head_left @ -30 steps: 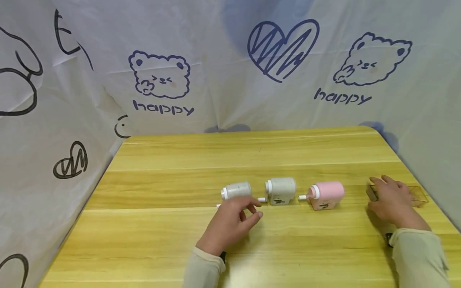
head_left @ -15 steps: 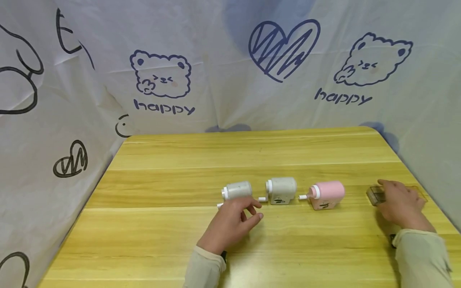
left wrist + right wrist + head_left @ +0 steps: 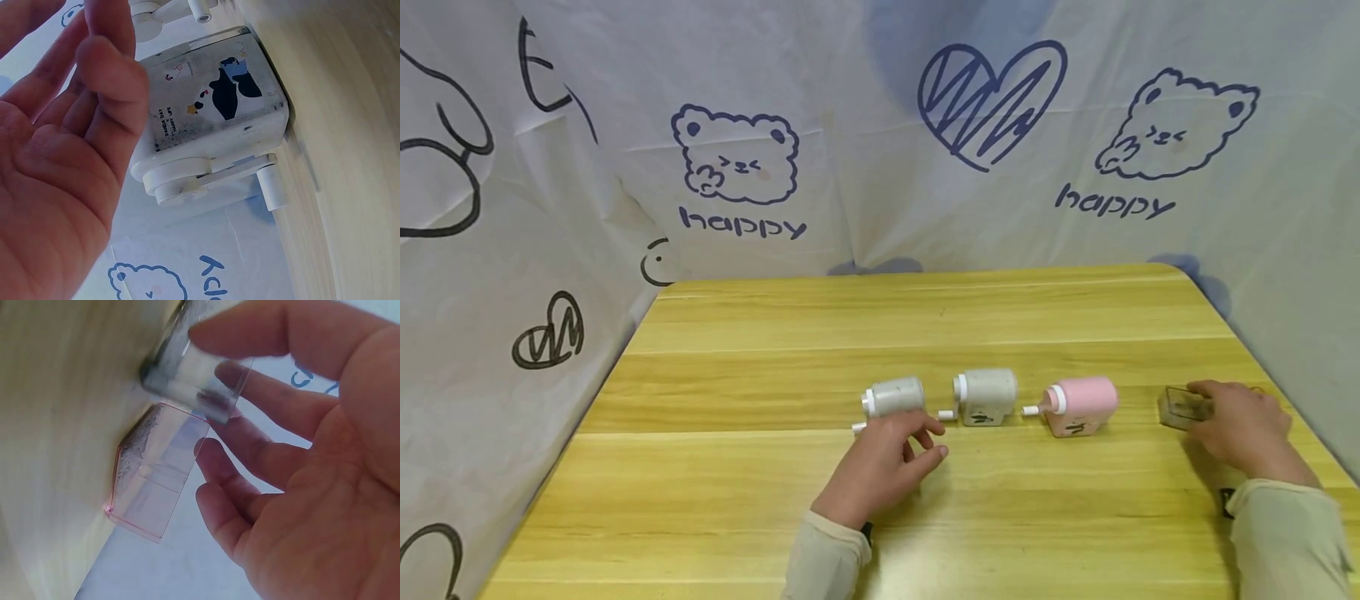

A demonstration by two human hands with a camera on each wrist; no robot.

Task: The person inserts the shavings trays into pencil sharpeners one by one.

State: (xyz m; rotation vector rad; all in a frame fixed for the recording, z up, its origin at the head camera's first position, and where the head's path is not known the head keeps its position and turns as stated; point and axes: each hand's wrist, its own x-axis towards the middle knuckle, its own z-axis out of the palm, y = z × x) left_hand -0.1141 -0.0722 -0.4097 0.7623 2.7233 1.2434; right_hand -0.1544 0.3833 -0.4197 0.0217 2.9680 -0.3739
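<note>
Three crank pencil sharpeners stand in a row on the table: a grey one [image 3: 901,395] at left, a second grey one [image 3: 992,392] in the middle and a pink one [image 3: 1082,403] at right. My left hand [image 3: 880,471], fingers loosely bent, hovers in front of the left sharpener and partly hides it. A panda-printed grey sharpener [image 3: 219,100] fills the left wrist view beyond the fingers. At the table's right side, my right hand [image 3: 1251,429] pinches a clear greyish sharpener drawer [image 3: 194,369] between thumb and fingers. Beside it lies a clear pink-edged drawer [image 3: 159,478] holding dark shavings.
The wood-grain table [image 3: 737,492] extends around the sharpeners, its right edge close beyond the right hand. A white cloth [image 3: 865,167] with drawn bears and hearts hangs behind the table and along its sides.
My right hand has drawn back slightly right and toward me, uncovering more of the greyish drawer, which has shifted slightly left. The left hand and the sharpeners have stayed in place.
</note>
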